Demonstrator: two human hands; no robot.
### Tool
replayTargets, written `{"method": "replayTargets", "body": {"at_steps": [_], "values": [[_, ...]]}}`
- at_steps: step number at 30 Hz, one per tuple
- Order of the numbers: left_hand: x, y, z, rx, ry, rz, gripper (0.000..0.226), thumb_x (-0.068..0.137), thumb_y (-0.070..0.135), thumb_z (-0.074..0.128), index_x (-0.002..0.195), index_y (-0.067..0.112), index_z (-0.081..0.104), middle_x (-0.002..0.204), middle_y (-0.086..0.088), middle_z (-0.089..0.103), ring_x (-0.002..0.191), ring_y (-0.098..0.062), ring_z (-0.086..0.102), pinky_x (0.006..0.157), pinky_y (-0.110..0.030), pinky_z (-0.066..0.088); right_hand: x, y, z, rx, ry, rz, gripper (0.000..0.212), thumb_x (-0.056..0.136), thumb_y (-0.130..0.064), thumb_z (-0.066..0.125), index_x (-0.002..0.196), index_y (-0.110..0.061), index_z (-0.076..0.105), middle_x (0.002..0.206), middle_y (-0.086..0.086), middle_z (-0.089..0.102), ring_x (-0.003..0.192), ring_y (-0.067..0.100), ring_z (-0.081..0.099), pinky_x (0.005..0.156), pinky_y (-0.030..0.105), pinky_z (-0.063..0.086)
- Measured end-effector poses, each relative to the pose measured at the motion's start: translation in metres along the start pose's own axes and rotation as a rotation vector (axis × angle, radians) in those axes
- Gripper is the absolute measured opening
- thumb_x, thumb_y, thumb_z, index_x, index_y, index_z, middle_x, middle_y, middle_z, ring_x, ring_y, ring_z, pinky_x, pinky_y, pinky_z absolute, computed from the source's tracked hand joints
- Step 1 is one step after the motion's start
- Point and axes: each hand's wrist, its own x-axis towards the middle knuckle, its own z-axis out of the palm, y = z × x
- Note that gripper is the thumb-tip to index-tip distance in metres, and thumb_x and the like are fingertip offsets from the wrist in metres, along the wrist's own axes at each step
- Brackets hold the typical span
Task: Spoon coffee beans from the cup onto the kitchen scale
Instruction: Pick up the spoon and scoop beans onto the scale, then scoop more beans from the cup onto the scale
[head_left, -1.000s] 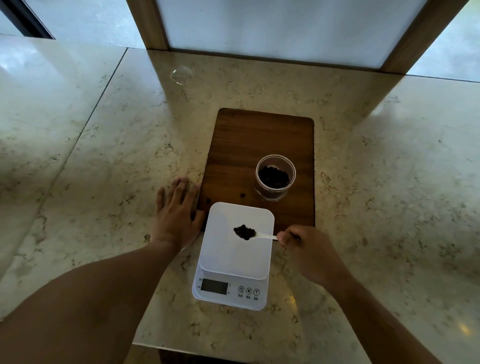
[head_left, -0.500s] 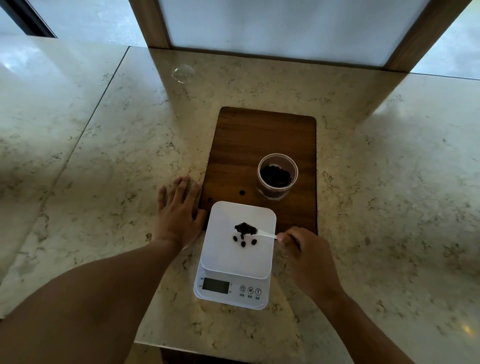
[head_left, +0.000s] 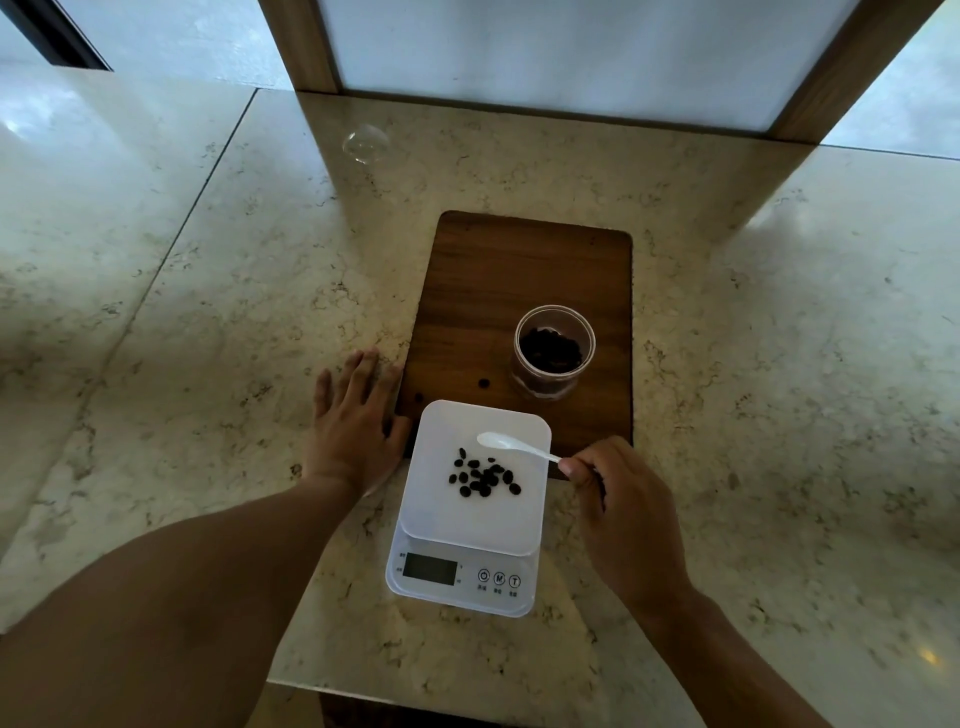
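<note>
Marble counter (head_left: 779, 415): beans (head_left: 483, 479) lie between both hands.

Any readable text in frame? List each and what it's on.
"M": middle round button on the white plastic kitchen scale.
"T": right round button.
Power symbol, no letters: left round button.
Tiny captions under the buttons: too small to read.
Grey display: no digits legible.
Small marks beside the display: unreadable.
No other text is visible.
</note>
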Motion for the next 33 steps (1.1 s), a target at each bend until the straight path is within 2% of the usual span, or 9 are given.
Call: {"method": "replayTargets", "body": {"at_steps": [3,8,12,16,28,33], "values": [[0.0,0.001,-0.001,-0.005,-0.006,-0.003,0.066,0.091,0.048,0.029,0.153,0.024,0.026,0.164,-0.01,0.018,0.153,-0.023,0.002,0.122,-0.053,0.001,0.012,0.0,-0.006,0.015,0.066,0.02,0.022,0.095,-0.023,0.054,0.075,-0.014,0.056,0.07,-0.007,0.049,0.054,0.008,0.044,0.045,0.02,0.031],[-0.001,0.003,-0.003,-0.02,-0.001,-0.006,0.067,0.091,0.05,0.025,0.153,0.023,0.028,0.164,-0.01,0.019,0.153,-0.024,0.003,0.122,-0.052,0.001,0.046,0.002,-0.018,-0.025,0.191,0.052,0.017,0.095,-0.018,0.059,0.079,-0.011,0.057,0.064,-0.003,0.051,0.051,0.012,0.044,0.044,0.019,0.029],[-0.001,0.002,-0.003,-0.018,0.0,-0.007,0.067,0.092,0.051,0.025,0.153,0.024,0.028,0.164,-0.009,0.019,0.153,-0.023,0.002,0.122,-0.053,0.001,0.066,0.004,-0.024,-0.098,0.219,0.081,0.019,0.095,-0.018,0.06,0.078,-0.009,0.056,0.063,-0.002,0.049,0.052,0.012,0.041,0.046,0.019,0.027],[0.0,0.0,0.0,-0.013,0.004,-0.001,0.067,0.092,0.052,0.025,0.153,0.023,0.028,0.164,-0.01,0.019,0.153,-0.023,0.002,0.122,-0.054,0.003,0.074,0.007,-0.021,-0.16,0.179,0.118,0.021,0.094,-0.018,0.061,0.077,-0.009,0.056,0.064,-0.001,0.05,0.053,0.014,0.043,0.047,0.018,0.026],[0.0,-0.001,0.002,-0.008,0.011,0.0,0.066,0.092,0.051,0.028,0.152,0.023,0.028,0.164,-0.01,0.02,0.153,-0.022,0.002,0.122,-0.055,0.004,0.115,-0.007,-0.021,-0.486,0.036,0.073,0.02,0.096,-0.028,0.054,0.083,-0.014,0.057,0.074,0.0,0.056,0.057,0.017,0.047,0.047,0.026,0.027],[0.0,-0.001,0.002,-0.002,0.017,0.004,0.066,0.092,0.051,0.028,0.152,0.023,0.028,0.164,-0.01,0.021,0.153,-0.023,0.003,0.121,-0.055,0.006,0.121,-0.01,-0.023,-0.535,-0.023,0.106,0.02,0.095,-0.029,0.055,0.083,-0.014,0.059,0.073,-0.002,0.049,0.058,0.019,0.042,0.049,0.026,0.025]]}}
